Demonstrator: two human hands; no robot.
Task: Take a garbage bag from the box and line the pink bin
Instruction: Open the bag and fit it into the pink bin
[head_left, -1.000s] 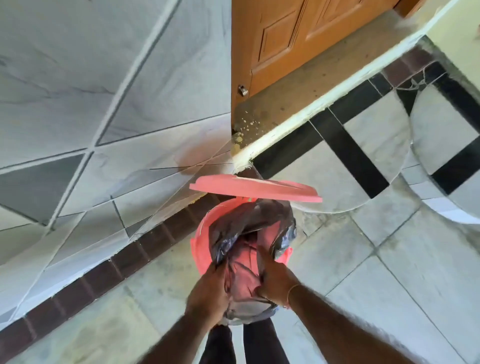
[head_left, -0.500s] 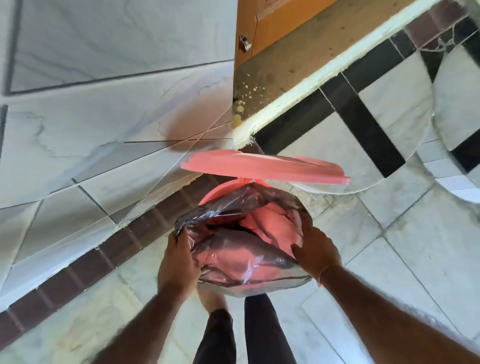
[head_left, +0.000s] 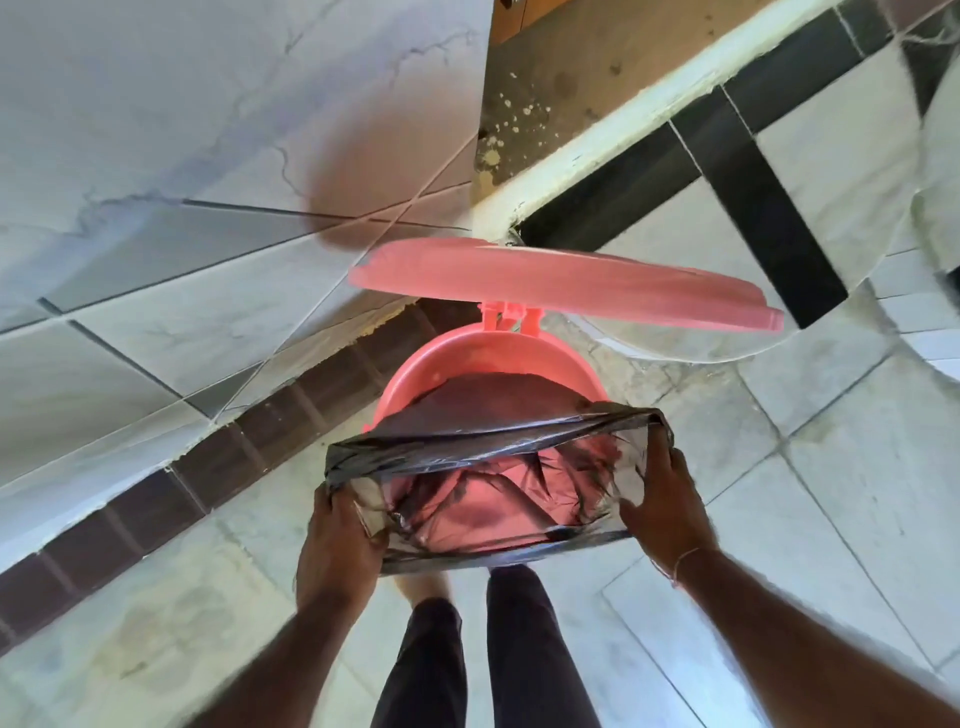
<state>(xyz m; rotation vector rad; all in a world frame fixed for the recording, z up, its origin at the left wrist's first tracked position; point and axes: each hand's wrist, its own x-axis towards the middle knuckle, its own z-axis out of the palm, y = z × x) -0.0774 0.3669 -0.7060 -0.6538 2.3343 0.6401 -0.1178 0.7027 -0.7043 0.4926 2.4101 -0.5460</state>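
The pink bin (head_left: 493, 358) stands on the floor against the wall, its hinged lid (head_left: 561, 283) raised. A thin dark garbage bag (head_left: 483, 441) hangs down inside it, with its mouth stretched wide over the near half of the rim. My left hand (head_left: 337, 545) grips the bag's left edge. On the other side my right hand (head_left: 660, 514) grips the right edge. The bin's pink inside shows through the plastic. The far rim is bare. The box is out of view.
A tiled wall (head_left: 156, 208) with a brown skirting strip runs along the left. A raised white step (head_left: 597, 150) and a wooden door lie beyond the bin. Marble floor (head_left: 805, 519) spreads to the right. My legs (head_left: 467, 665) stand just behind the bin.
My hands have moved apart and pulled the bunched bag mouth wide open over the bin's near rim. The camera has come closer and tilted further down.
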